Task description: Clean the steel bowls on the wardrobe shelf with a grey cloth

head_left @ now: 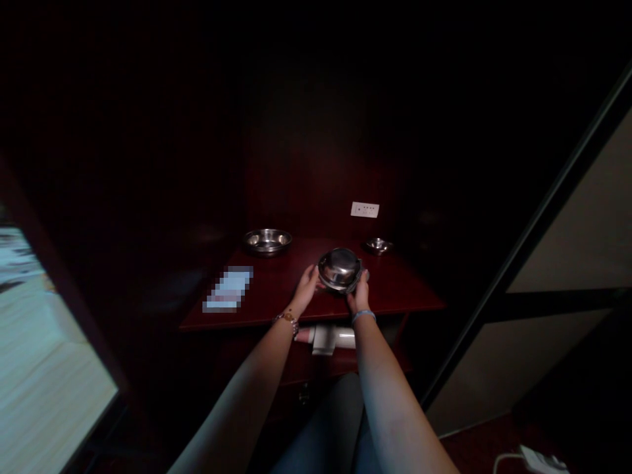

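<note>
A shiny steel bowl (340,268) is held between my two hands above the dark red desk. Its rounded side faces up and it looks tipped over; what lies beneath it is hidden. My left hand (308,286) grips the left edge, with the thumb side against the rim. On the opposite edge, my right hand (361,291) has its fingers around the rim. A wide steel basin (267,242) rests upright on the desk at the back left. Farther right, a small steel bowl (378,246) stands near the back edge.
The dark red desk (276,299) sits within dark walls. A blurred-out pale rectangle (228,289) lies at its left. A white socket plate (365,210) is on the back wall. Below, a shelf bears a white and pink object (326,339). A white power strip (543,461) lies on the floor.
</note>
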A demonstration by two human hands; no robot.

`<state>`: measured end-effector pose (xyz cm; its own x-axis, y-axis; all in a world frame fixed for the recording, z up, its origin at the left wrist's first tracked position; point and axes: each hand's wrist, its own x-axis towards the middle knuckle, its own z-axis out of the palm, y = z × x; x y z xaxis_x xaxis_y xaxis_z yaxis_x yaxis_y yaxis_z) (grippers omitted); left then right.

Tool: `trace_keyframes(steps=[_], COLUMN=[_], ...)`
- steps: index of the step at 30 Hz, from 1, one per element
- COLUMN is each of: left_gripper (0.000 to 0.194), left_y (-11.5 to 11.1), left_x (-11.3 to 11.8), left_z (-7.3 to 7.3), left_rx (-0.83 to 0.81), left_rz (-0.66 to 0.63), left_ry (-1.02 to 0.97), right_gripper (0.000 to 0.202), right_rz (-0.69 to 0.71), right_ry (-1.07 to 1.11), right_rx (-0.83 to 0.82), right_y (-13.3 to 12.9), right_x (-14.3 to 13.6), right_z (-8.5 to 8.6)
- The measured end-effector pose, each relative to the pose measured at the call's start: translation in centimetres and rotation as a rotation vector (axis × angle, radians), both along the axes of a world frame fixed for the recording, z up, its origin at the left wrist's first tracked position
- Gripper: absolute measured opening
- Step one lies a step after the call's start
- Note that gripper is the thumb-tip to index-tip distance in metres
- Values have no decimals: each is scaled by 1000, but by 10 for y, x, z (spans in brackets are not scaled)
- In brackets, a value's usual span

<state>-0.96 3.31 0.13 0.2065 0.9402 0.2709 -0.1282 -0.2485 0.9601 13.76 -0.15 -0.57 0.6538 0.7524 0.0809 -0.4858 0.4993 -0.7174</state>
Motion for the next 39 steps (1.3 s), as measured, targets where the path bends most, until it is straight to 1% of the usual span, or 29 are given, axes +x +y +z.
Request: trace_keyframes(steps=[3, 6, 12, 19, 23, 28, 32, 35, 39], left_gripper=[59, 56, 53, 44, 44, 47, 46, 44, 40], left_y=[0, -1, -1, 4, 4, 1, -2, -3, -5], left_x=[-6, -9, -3, -2, -2, -1, 0, 0, -1], left_z=[0, -1, -1, -1, -2, 0, 3, 3, 3], left_rx=[-10, -5, -58, 23, 31, 23, -42, -53, -36], left_rz=[-51, -17, 67, 154, 138, 49, 1, -2, 41], left_ry=[-58, -138, -137, -113, -119, -142, -40, 32, 36], right_gripper=[51, 52, 50, 51, 49, 52, 52, 52, 52], right_rz=[82, 120, 112, 67, 44, 26, 15, 18, 31], right_ry=[-54, -85, -111, -110, -91, -104, -76, -43, -66], right_rx=[36, 46, 15, -16, -29, -21, 12, 19, 10], right_y=[1, 2, 0, -1, 0, 2, 1, -1, -3], right_x=[-1, -3, -4, -2, 0, 2, 1, -2, -4], right_z=[0, -1, 1, -1, -4, -5, -3, 0, 4])
